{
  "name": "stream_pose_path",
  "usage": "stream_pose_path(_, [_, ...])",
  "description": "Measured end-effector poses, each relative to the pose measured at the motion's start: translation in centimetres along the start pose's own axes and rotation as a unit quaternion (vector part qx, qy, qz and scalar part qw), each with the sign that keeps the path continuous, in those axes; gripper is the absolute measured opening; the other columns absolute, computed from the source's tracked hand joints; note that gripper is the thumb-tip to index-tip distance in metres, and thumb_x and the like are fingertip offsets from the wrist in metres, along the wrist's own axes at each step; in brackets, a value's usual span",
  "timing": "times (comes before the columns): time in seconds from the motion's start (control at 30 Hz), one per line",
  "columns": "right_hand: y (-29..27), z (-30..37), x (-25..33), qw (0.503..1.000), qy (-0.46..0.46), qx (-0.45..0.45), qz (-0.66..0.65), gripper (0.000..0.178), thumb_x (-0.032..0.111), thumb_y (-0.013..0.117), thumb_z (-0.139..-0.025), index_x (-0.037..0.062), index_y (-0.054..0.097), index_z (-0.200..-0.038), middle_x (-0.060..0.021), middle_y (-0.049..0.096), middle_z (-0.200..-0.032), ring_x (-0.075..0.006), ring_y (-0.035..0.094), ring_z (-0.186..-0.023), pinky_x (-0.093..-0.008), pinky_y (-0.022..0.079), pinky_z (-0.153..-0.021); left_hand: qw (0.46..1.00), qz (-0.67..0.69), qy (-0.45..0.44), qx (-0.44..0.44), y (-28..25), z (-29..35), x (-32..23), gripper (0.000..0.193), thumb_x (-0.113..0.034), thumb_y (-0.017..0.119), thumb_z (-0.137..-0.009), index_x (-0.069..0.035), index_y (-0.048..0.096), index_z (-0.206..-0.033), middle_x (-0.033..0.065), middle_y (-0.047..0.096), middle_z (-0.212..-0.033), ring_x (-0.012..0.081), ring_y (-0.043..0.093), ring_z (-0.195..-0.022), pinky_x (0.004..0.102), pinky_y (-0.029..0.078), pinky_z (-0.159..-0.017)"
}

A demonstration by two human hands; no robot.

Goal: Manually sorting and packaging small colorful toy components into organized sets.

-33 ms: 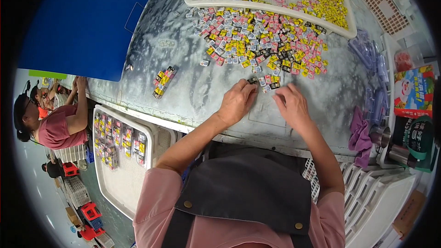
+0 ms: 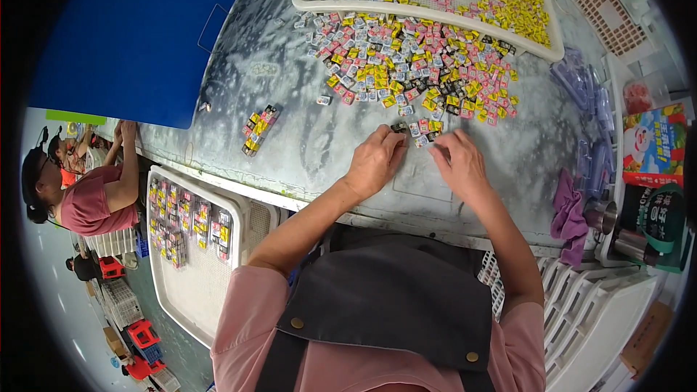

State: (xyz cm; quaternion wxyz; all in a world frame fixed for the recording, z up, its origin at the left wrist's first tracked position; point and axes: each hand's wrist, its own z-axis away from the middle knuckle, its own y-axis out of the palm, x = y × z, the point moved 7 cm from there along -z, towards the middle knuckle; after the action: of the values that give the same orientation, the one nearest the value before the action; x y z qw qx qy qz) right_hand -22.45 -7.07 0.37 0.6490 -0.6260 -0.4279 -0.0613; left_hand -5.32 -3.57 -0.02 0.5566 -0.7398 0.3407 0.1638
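Observation:
My left hand (image 2: 375,157) rests on the table, its fingers pinched together at a small dark block (image 2: 398,128). Just right of it lies a tight cluster of small printed blocks (image 2: 419,129) in white, yellow, pink and black. My right hand (image 2: 462,163) is at the cluster's right side, fingers bent and close together, fingertips at its edge; what they hold, if anything, is hidden. Beyond both hands spreads a loose pile of the same small blocks (image 2: 414,58). Off to the left, a short row of joined blocks (image 2: 258,131) lies by itself.
A white tray (image 2: 428,9) of sorted blocks stands behind the pile. At lower left, another white tray (image 2: 196,297) bears packed block sets. A blue board (image 2: 138,36) is at far left. A purple cloth (image 2: 569,210) and clear plastic cases (image 2: 597,109) lie right. A co-worker (image 2: 94,199) sits left.
My right fingertips have shifted slightly left and up against the cluster, and the blocks at its right edge show differently. My left hand stays in place.

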Motion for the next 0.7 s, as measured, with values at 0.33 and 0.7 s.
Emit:
stream_pose_path(0.33, [1.7, -2.0, 0.8, 0.994, -0.013, 0.0, 0.105, 0.027, 0.012, 0.071, -0.087, 0.0045, 0.065, -0.112, -0.0144, 0.059, -0.101, -0.0348, 0.062, -0.095, -0.0461, 0.052, -0.08, 0.999, -0.026, -0.03, 0.029, 0.3, -0.2, -0.2, 0.026, -0.006, 0.071, -0.085, -0.004, 0.061, -0.109, 0.016, 0.058, -0.101, 0.0366, 0.065, -0.078, 0.0441, 0.055, -0.066])
stream_pose_path(0.7, [1.0, -3.2, 0.4, 0.997, -0.024, 0.029, 0.063, 0.035, 0.006, 0.068, -0.087, 0.0087, 0.064, -0.122, -0.0145, 0.056, -0.102, -0.0354, 0.06, -0.097, -0.046, 0.05, -0.082, 0.997, -0.042, -0.045, 0.047, -1.9, 0.1, 2.6, 0.025, -0.006, 0.066, -0.087, -0.003, 0.061, -0.111, 0.0162, 0.059, -0.098, 0.037, 0.065, -0.081, 0.0435, 0.055, -0.069])
